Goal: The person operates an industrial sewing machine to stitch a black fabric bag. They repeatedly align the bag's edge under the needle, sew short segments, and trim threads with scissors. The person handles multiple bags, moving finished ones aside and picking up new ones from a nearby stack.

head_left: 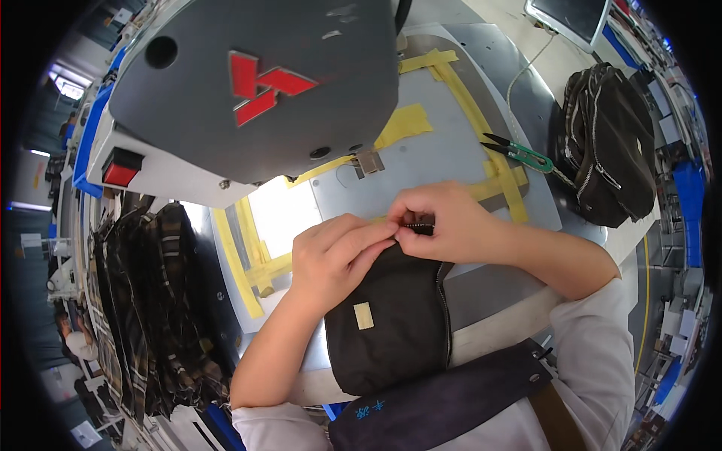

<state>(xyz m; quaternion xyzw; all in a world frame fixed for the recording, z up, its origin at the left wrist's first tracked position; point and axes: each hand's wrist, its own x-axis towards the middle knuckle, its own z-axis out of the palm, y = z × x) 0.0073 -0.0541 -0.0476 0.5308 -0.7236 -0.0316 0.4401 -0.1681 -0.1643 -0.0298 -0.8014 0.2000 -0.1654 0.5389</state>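
- Two bare hands are seen at work on one dark fabric pouch (398, 331), held at the near side of the worktop (451, 154), just short of the sewing machine head (353, 83).
- Left hand (331, 259): closed, pouch's top edge pinched between fingers and thumb.
- Right hand (455, 225): closed in a pinch on the zipper (445, 316) end at the pouch top, fingertips close to the left hand's.
- Done, as judged: zipper set along the right edge, pale label (364, 316) on the face; whether it is stitched down cannot be told.
- Left, as judged: zipper end at the top not yet settled; pouch not placed under the metal foot (368, 163).
- Dark bags (617, 150) are piled at right, plaid pieces (162, 301) at left; their stage cannot be told.
- Green-handled snips (530, 156) lie unheld.
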